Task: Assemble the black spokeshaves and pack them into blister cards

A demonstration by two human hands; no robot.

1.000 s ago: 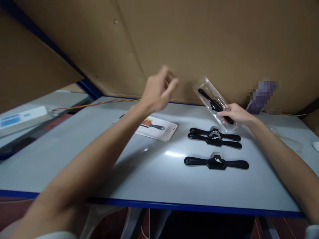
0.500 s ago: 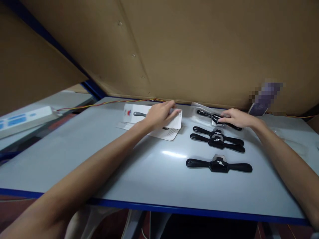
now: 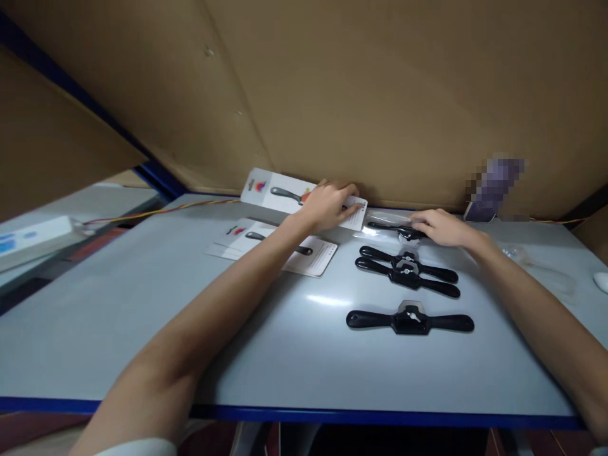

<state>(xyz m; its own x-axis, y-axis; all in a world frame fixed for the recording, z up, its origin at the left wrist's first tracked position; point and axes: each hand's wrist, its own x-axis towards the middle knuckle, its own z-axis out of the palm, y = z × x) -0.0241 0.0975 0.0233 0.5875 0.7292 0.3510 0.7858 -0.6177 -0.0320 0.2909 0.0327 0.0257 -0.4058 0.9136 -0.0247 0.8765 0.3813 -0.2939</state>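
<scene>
My left hand (image 3: 331,204) grips a printed card (image 3: 280,192) that is lifted and tilted near the back edge. Below it on the table lies a stack of similar cards (image 3: 323,252), partly behind my left forearm. My right hand (image 3: 439,227) has its fingers closed on a black two-handled tool (image 3: 394,227) at the back, which lies with clear plastic packaging (image 3: 375,218). Two more such tools (image 3: 406,271) lie close together in front of it, and another (image 3: 411,319) sits nearer the front edge.
Clear plastic packaging (image 3: 546,269) lies to the right, with a white object (image 3: 601,281) at the far right. A phone-like item (image 3: 489,196), partly pixelated, leans at the back. A white power strip (image 3: 40,240) and cable are at left. A brown panel (image 3: 332,95) rises behind.
My left hand has lifted a card off the stack, moving it back and right. The black tool and plastic under my right hand have shifted and tilted slightly. The camera view has moved a little.
</scene>
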